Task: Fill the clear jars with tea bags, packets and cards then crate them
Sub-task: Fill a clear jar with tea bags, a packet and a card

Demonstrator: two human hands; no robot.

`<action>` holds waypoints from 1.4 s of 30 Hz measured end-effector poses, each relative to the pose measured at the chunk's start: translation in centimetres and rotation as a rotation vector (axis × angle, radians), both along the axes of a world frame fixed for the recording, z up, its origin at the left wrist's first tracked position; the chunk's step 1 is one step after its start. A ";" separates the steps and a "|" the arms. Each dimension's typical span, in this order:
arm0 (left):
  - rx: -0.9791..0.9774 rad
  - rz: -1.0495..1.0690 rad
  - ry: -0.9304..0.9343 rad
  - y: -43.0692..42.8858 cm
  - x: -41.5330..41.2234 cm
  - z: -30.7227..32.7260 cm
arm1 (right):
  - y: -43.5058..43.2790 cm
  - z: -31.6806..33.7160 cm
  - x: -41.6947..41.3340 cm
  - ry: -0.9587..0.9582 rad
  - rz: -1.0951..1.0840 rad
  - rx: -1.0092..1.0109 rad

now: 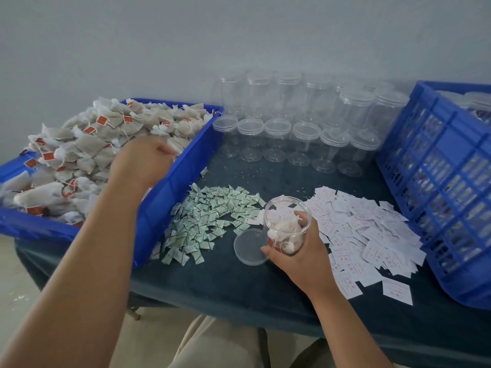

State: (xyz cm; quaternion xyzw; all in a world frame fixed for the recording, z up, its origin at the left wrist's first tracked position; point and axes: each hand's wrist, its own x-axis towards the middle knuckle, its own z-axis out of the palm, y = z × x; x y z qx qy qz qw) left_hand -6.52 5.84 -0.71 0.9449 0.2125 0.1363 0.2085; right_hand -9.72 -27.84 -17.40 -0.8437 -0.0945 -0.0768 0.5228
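While the left hand (143,160) reaches into the blue tray (170,197) over the heaped tea bags (79,144), its fingers too blurred for us to tell whether they have closed on one, we enter the stock as follows. Clear jar (285,224): open-mouthed, part filled with tea bags, held tilted just above the counter (239,282) by the right hand (300,251), fingers wrapped round its wall. Lid (249,247): flat on the counter, just beside the jar. Packets (212,213), green and white: loose pile between tray and lid. Cards (372,235), white: loose spread to the right, reaching the blue crate (438,187), in which jar tops show. Empty jars (292,123): rows at the back. Handling, as we judge it: the jar is light, stiff and smooth, so best gripped round the middle. The tea bags are soft and feather-light, best pinched at a corner or the red tag. The packets and cards are thin and slippery, likelier to lift singly by an edge.
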 end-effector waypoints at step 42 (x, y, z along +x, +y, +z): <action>0.034 -0.854 0.248 -19.2 -2.7 -4.0 | 0.1 -0.3 0.5 0.014 0.049 0.018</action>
